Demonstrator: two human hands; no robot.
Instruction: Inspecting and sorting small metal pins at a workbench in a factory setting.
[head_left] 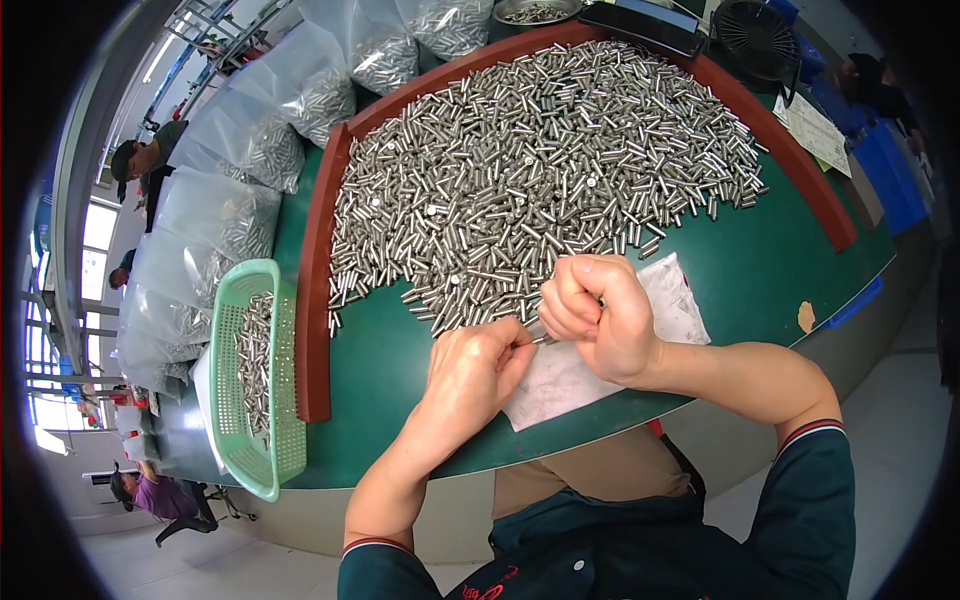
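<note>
Head view: metal pin point(543, 340) juts rightward from left grip point(472, 362).

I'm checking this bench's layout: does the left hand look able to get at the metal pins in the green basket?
Probably yes: the green basket is open-topped, its metal pins uncovered; only the red-brown rail stands between it and the left hand.

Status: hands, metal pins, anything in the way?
Left hand pinching a metal pin; right hand curled close beside, contents hidden. Pin pile just beyond. Smudged white sheet underneath, nothing visibly blocking.
</note>
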